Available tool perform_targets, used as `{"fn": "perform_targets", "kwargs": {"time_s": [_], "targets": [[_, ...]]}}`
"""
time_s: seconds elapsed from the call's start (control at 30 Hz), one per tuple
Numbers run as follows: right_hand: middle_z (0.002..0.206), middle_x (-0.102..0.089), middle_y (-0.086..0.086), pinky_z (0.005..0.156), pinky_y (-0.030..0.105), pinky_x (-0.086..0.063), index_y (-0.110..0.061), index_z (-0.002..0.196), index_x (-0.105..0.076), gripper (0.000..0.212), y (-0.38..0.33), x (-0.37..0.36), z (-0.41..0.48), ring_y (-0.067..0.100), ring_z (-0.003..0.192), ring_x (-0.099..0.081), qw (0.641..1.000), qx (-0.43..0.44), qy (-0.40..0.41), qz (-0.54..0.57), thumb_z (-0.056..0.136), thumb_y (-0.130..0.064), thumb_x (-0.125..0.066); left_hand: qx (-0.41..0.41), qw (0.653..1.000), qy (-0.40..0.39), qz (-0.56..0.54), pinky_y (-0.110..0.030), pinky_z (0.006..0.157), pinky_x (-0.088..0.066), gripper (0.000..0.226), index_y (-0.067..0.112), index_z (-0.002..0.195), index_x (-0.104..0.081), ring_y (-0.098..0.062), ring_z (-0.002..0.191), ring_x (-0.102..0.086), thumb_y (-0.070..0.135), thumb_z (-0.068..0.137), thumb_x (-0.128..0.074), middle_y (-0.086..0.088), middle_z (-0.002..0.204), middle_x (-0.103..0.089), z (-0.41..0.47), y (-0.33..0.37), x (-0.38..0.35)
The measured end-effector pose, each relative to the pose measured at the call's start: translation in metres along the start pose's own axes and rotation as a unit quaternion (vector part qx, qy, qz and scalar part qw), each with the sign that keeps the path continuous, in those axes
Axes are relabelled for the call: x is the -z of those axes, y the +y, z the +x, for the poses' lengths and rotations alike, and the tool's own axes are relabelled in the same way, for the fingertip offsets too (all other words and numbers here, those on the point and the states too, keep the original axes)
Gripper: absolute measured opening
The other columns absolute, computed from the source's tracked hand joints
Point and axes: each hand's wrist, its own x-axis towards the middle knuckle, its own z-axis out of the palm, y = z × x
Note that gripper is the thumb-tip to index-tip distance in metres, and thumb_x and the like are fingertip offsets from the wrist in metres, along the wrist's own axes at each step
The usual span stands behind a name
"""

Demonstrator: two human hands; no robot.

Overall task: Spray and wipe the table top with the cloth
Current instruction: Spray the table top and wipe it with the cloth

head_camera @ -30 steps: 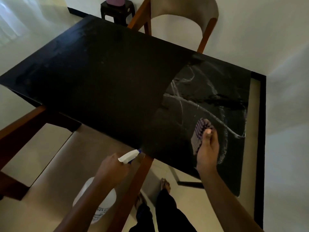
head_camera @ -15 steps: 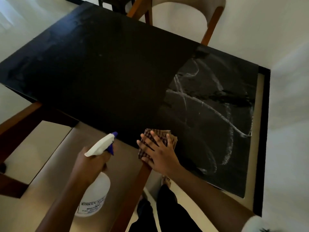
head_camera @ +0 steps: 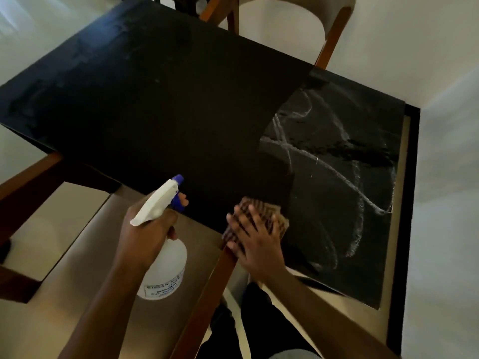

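A black table top fills the middle of the view, with pale smear marks on its lit right part. A checked brown cloth lies on the near edge of the table. My right hand presses flat on the cloth with fingers spread. A white spray bottle with a white and blue trigger head is held just off the near edge, nozzle pointing toward the table. My left hand grips its neck, one finger on the trigger.
A wooden chair with a pale seat stands at the far side. Another wooden chair frame is at the left, and a wooden rail runs below the near edge. Walls close in at right.
My right hand swept the cloth from the lit right part to the near edge. My left hand raised the spray bottle up toward the table edge.
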Motion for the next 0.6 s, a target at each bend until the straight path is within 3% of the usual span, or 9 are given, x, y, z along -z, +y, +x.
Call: {"fn": "perform_targets", "kwargs": {"time_s": [0.1, 0.2, 0.4, 0.5, 0.6], "targets": [[0.16, -0.012, -0.011, 0.106, 0.064, -0.006, -0.041, 0.15, -0.017, 0.06, 0.003, -0.007, -0.006, 0.018, 0.147, -0.004, 1.0, 0.025, -0.005, -0.01, 0.095, -0.058, -0.031, -0.004, 1.0, -0.002, -0.006, -0.012, 0.046, -0.04, 0.024, 0.003, 0.115, -0.058, 0.012, 0.057, -0.057, 0.001, 0.09, -0.056, -0.003, 0.066, -0.055, 0.003, 0.003, -0.004], [0.161, -0.01, -0.012, 0.108, 0.064, -0.007, -0.041, 0.15, -0.017, 0.058, 0.021, 0.009, 0.025, 0.017, 0.147, -0.002, 0.998, 0.061, -0.025, -0.01, 0.095, -0.057, -0.025, -0.014, 0.999, -0.012, -0.039, -0.007, 0.045, -0.043, 0.024, -0.002, 0.113, -0.06, 0.006, 0.053, -0.057, -0.005, 0.09, -0.052, 0.001, 0.07, -0.057, 0.011, 0.007, -0.004], [0.161, -0.005, -0.013, 0.111, 0.065, -0.006, -0.041, 0.151, -0.017, 0.056, 0.102, 0.051, 0.154, 0.017, 0.149, 0.001, 0.997, -0.072, -0.024, -0.005, 0.098, -0.056, -0.026, -0.036, 0.997, 0.037, -0.049, -0.006, 0.045, -0.042, 0.019, 0.0, 0.103, -0.06, 0.014, 0.06, -0.057, -0.009, 0.087, -0.055, 0.003, 0.073, -0.057, 0.021, 0.02, -0.01], [0.162, -0.004, -0.013, 0.112, 0.064, -0.007, -0.04, 0.151, -0.014, 0.056, 0.11, 0.057, 0.168, 0.018, 0.148, 0.002, 0.996, -0.083, -0.021, -0.011, 0.099, -0.056, -0.026, -0.044, 0.995, 0.046, -0.076, 0.002, 0.051, -0.041, 0.021, 0.004, 0.102, -0.057, 0.014, 0.06, -0.058, -0.011, 0.087, -0.053, 0.003, 0.074, -0.057, 0.026, 0.026, -0.014], [0.161, -0.005, -0.012, 0.111, 0.063, -0.008, -0.04, 0.151, -0.012, 0.058, 0.079, 0.042, 0.122, 0.017, 0.148, 0.002, 0.999, -0.042, -0.018, 0.012, 0.098, -0.054, -0.028, -0.05, 0.995, 0.039, -0.081, 0.003, 0.054, -0.041, 0.022, -0.004, 0.108, -0.057, 0.011, 0.063, -0.058, -0.011, 0.088, -0.052, 0.004, 0.081, -0.06, 0.036, 0.025, -0.016]]}}
